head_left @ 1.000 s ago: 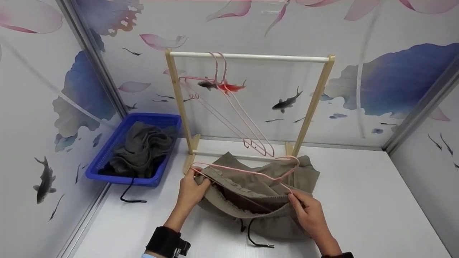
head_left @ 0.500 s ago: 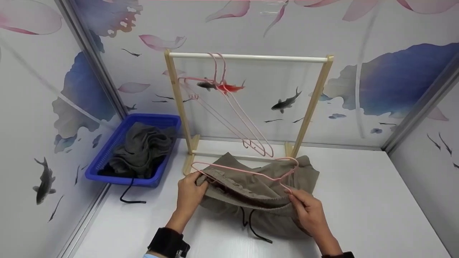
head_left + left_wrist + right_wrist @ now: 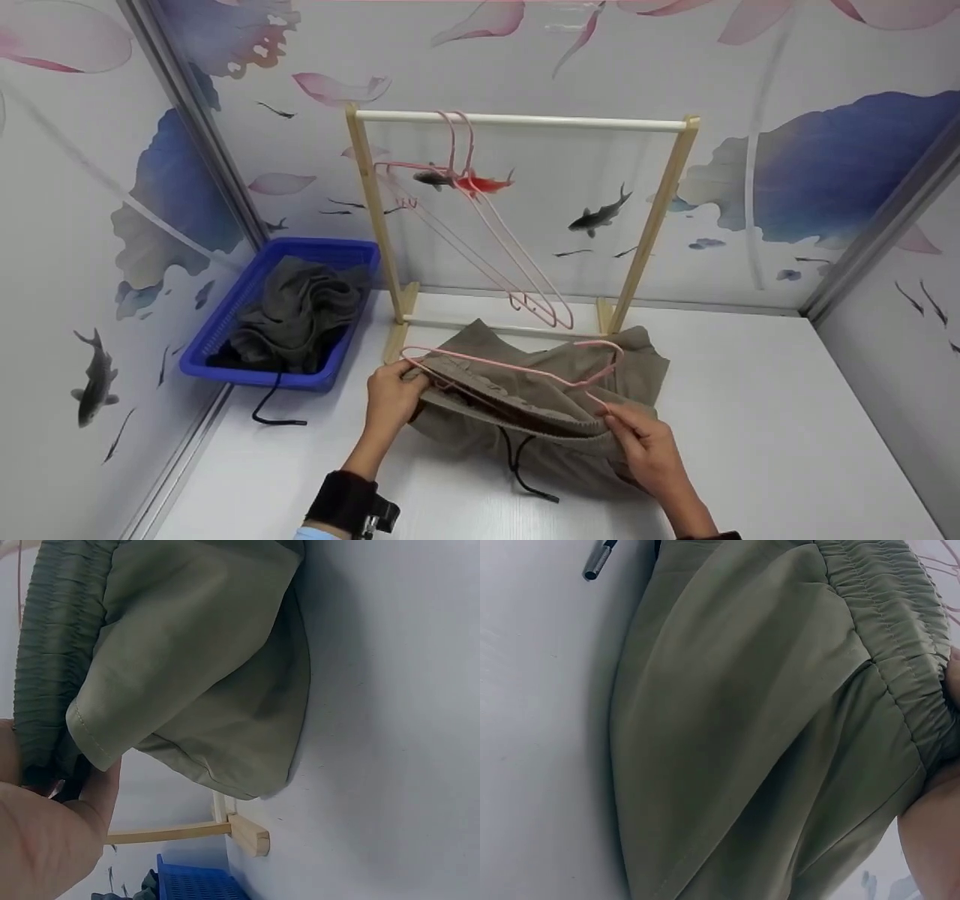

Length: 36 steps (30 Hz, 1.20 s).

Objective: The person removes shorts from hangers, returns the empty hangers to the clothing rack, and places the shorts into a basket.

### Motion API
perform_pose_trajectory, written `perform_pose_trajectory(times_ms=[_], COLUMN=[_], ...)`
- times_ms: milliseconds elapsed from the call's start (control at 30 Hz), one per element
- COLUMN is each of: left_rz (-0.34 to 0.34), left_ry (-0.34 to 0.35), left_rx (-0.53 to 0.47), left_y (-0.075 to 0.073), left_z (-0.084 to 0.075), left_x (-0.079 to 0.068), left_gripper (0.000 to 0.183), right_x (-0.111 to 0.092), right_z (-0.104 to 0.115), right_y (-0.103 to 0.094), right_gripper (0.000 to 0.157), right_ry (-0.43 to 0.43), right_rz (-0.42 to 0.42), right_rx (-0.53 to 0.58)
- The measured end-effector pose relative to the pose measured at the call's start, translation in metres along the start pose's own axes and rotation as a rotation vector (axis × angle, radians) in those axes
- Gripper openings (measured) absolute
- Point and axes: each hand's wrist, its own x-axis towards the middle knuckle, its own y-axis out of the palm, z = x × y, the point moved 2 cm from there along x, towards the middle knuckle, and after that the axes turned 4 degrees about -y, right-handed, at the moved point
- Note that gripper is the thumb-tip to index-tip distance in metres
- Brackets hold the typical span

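Note:
Olive shorts point(image 3: 517, 457) with an elastic waistband point(image 3: 60, 645) lie on the table, their waist lifted toward me. My left hand point(image 3: 394, 401) pinches the left end of the waistband, thumb against the cloth. At the right end, my right hand point(image 3: 649, 446) grips the waistband between thumb and fingers. A pink wire hanger point(image 3: 510, 365) spans the waist opening, its hook toward the back right. Its left corner rises by my left fingers; the right arm runs down to my right fingertips. The lower bar is mostly hidden in the waist. A black drawstring point(image 3: 525, 480) dangles in front.
Behind the shorts stands a wooden rack point(image 3: 660, 217) with a white rail point(image 3: 570, 121). Pink hangers point(image 3: 517, 255) hang from it, left of the middle. To the left is a blue basket point(image 3: 319, 382) holding dark grey-green clothing point(image 3: 292, 315), one black cord trailing onto the table point(image 3: 787, 427).
The waist opening has narrowed as its front edge came up. The hanger's hook has dipped lower, my left hand has shifted slightly left, and the drawstring has swung a little left.

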Motion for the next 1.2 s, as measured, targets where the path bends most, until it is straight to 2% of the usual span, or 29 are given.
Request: perform_pose_trajectory(times_ms=[200,400,533,633,767,967,1100,1200], left_rz=[0.071,0.108,0.121,0.138,0.195,0.287,0.310,0.298], left_ry=[-0.003,-0.012,-0.032,-0.042,-0.060,-0.082,-0.032,0.027], left_rx=[0.043,0.070,0.077,0.056,0.022,-0.086,-0.127,-0.121], left_y=[0.005,0.008,0.011,0.013,0.016,0.019,0.019,0.017], left_z=[0.003,0.007,0.006,0.004,0.002,-0.002,-0.004,-0.006], left_x=[0.000,-0.002,-0.003,-0.003,-0.003,-0.003,-0.003,-0.003], left_gripper=[0.018,0.030,0.031,0.036,0.049,0.059,0.062,0.061], right_x=[0.000,0.003,0.004,0.003,0.002,0.003,0.005,0.006], right_z=[0.001,0.003,0.000,-0.002,-0.006,-0.008,-0.006,-0.006], right_y=[-0.004,-0.005,-0.002,0.000,0.002,0.003,0.003,0.003], right_gripper=[0.021,0.023,0.024,0.024,0.023,0.023,0.021,0.020], right_ry=[0.052,0.007,0.003,0.014,0.029,0.045,0.043,0.045], right_rz=[-0.015,-0.044,-0.066,-0.090,-0.132,-0.172,-0.185,-0.197], right_rx=[0.054,0.035,0.015,0.014,0.019,0.012,0.005,0.011])
